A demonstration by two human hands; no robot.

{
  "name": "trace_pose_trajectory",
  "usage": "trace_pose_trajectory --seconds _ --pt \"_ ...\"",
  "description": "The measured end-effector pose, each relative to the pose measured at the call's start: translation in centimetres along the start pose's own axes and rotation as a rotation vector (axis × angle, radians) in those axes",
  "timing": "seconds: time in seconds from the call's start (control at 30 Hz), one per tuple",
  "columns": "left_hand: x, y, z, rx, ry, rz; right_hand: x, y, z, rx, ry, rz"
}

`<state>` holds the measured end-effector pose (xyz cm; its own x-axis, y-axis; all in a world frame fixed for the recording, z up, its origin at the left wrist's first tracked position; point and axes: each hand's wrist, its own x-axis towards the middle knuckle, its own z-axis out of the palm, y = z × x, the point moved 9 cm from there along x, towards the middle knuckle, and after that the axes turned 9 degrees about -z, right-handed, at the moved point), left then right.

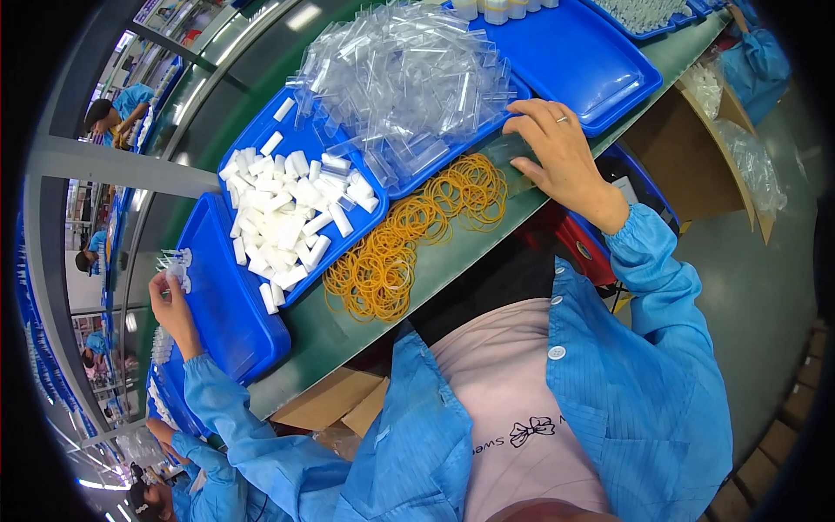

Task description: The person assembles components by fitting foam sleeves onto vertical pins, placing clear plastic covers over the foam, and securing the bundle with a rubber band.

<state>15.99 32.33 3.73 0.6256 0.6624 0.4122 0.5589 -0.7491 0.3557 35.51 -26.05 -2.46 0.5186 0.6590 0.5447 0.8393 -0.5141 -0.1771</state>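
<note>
My left hand [177, 311] is at the far edge of a blue tray [230, 322] on the left. Its fingertips are closed on a small translucent white plastic piece [177, 272], with several similar pieces right beside it. My right hand [561, 152] hovers by the front corner of a tray heaped with clear plastic tubes [409, 74]. Its fingers are spread and bent, with nothing visible in them. Between the hands, short white cylinders [283, 213] fill another blue tray. Loose yellow rubber bands [383, 270] lie in a pile along the green table's [470, 252] front.
A bare blue tray [591, 74] stands at the back right, with white rolls [504, 9] at its far end. An open cardboard box [700, 157] is right of the table. Co-workers in blue sleeves [757, 65] sit at the right and lower left.
</note>
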Motion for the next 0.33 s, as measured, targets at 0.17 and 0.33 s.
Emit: trace_pose_trajectory --seconds 0.17,0.33 --pt "-5.6 7.5 -0.9 -0.729 -0.116 -0.105 -0.4 0.5 -0.2 -0.013 0.044 0.002" --pt "-11.0 8.8 -1.3 -0.885 -0.194 -0.085 -1.5 1.5 -2.2 0.141 0.126 0.083"
